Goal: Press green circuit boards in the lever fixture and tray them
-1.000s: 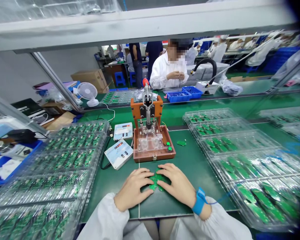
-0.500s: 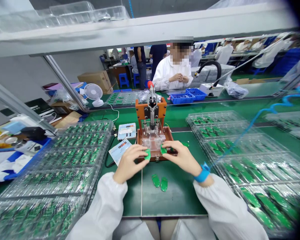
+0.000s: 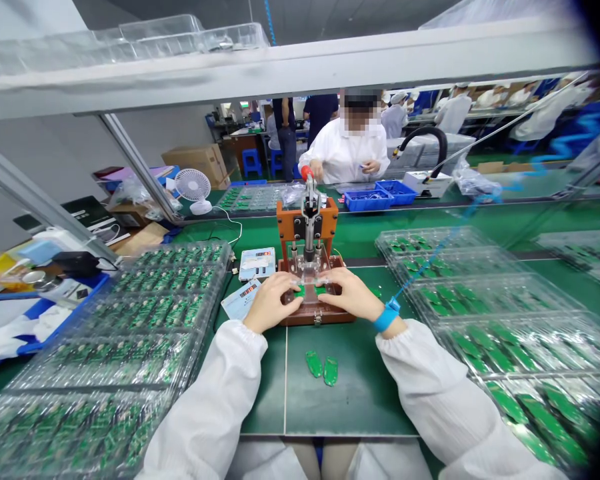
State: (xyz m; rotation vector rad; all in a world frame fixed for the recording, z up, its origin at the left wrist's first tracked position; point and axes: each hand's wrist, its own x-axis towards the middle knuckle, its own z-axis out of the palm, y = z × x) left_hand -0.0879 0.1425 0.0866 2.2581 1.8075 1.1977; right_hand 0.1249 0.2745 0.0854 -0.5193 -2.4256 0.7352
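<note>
An orange and brown toggle-clamp test fixture (image 3: 309,223) with a red-tipped lever stands in front of me. At its clear plate, my left hand (image 3: 273,298) pinches a small green circuit board (image 3: 299,291) from the left side. From the right, my right hand (image 3: 353,295), with a blue wrist strap (image 3: 387,315), grips another green circuit board (image 3: 321,291). Both boards are at the fixture's bed and partly covered by my fingers. Two more green boards, a left one (image 3: 313,364) and a right one (image 3: 331,371), lie on the mat nearer to me.
Clear trays of boards stand at left (image 3: 145,320) and right (image 3: 480,313). Two small display boxes (image 3: 257,263) sit left of the fixture. A white fan (image 3: 194,187) and blue bins (image 3: 367,199) are beyond. A co-worker (image 3: 350,150) sits opposite, under an overhead shelf.
Both hands have moved forward with their boards, from the fixture's front edge onto its bed. The co-worker's hands have moved apart. The two boards on the mat stay put.
</note>
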